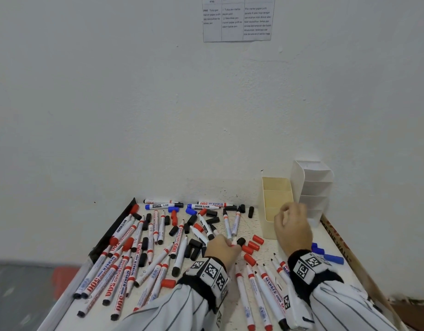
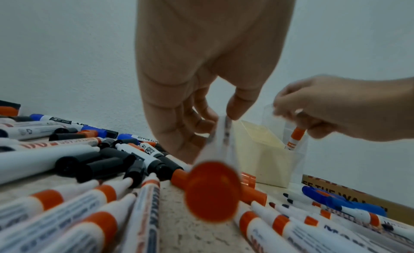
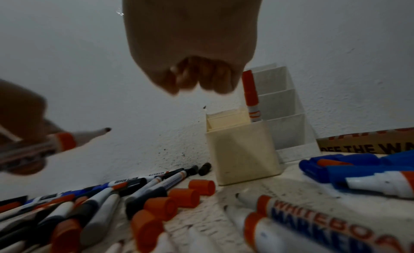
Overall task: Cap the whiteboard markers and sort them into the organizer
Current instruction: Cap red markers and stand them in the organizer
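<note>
Right hand pinching capped red marker, lowering into cream organizer. Left hand gripping uncapped marker. Risk: marker catching divider, tipping organizer.

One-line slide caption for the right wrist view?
Right hand lowers red-capped whiteboard marker into cream plastic organizer.

The markers on the table say "WHITEBOARD MARKER 500" in red and blue letters. Right of the cream organizer, a brown cardboard strip says "OFF THE WA" and then gets cut off. High above the organizer, a paper on the wall has tiny words, too blurry to read.
</note>
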A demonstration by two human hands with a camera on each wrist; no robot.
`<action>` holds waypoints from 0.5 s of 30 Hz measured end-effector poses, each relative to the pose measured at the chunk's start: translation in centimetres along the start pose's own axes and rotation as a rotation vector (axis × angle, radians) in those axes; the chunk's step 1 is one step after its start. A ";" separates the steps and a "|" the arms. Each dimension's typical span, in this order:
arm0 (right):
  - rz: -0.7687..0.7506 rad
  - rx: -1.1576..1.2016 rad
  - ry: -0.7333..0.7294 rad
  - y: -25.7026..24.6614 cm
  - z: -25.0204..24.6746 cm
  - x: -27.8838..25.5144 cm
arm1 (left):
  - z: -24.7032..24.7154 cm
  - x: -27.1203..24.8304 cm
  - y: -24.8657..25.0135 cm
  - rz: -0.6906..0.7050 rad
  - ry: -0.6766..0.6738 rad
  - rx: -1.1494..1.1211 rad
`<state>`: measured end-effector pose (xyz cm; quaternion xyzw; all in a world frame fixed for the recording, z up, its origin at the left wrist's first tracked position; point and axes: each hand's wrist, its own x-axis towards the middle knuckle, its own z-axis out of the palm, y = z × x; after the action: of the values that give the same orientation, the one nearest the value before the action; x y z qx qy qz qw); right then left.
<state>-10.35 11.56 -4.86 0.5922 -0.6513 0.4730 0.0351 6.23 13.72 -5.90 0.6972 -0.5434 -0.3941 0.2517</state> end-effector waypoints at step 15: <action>0.158 -0.461 -0.974 -1.2 3.1 -3.3 | -1.8 -0.1 -1.8 0.167 0.044 -0.015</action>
<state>-6.80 12.15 -7.84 0.6690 -0.7217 -0.0101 -0.1774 8.72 14.16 -6.26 0.6562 -0.5909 -0.3605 0.3005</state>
